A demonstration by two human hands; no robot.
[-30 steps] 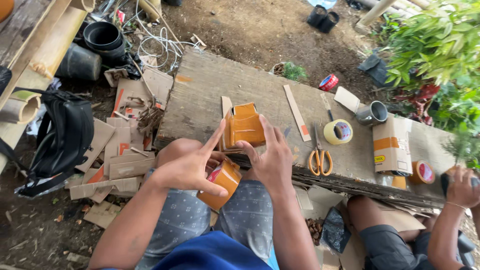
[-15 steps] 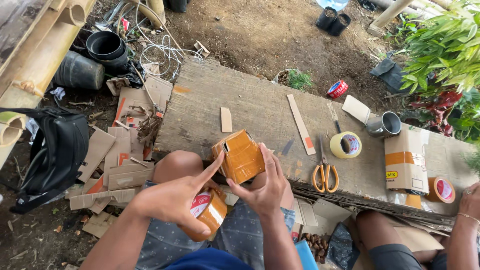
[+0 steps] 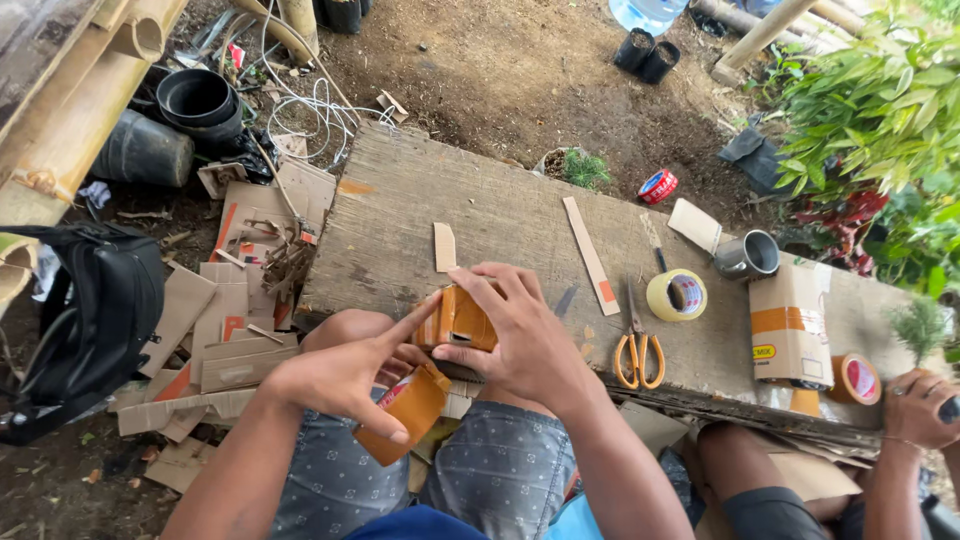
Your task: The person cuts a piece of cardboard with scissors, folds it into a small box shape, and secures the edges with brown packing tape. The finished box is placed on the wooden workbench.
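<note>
Small cardboard box (image 3: 457, 318), wrapped in shiny brown tape, held at the near edge of the plank (image 3: 400, 215), just above the person's knees

Right hand (image 3: 520, 335) cupped over the box from its right side, fingers curled across the top and thumb under; closed on it. Left hand (image 3: 345, 375) beside it: forefinger stretched out, tip pressed to the box's left face, the other fingers clamped round a tape roll (image 3: 412, 408), brown, with a loose flap hanging down

Handling, as I judge it: box is light, hollow, thin-walled. A hard pinch would dent a face. The taped skin looks slick, so it may slide in a loose grip. Corners and edges are the stiffest places to hold; opposite faces with flat fingers, as the right hand has it, seems sound. Fresh tape end will be sticky, liable to wrinkle or catch on itself

Out from the box along the plank:
- card strip (image 3: 444, 246), short, just beyond the box
- long strip (image 3: 589, 240), right of that, orange at its near end
- scissors (image 3: 637, 350), orange handles, near edge, right of the box
- pale tape roll (image 3: 677, 295) just beyond the scissors
- tin cup (image 3: 748, 256) farther right
- carton (image 3: 788, 325), taped, at the far right

Another person's hand (image 3: 915, 405) at the plank's right end; grip unclear

Left of the plank: cardboard offcuts (image 3: 215, 330), black bag (image 3: 95, 320)
</note>
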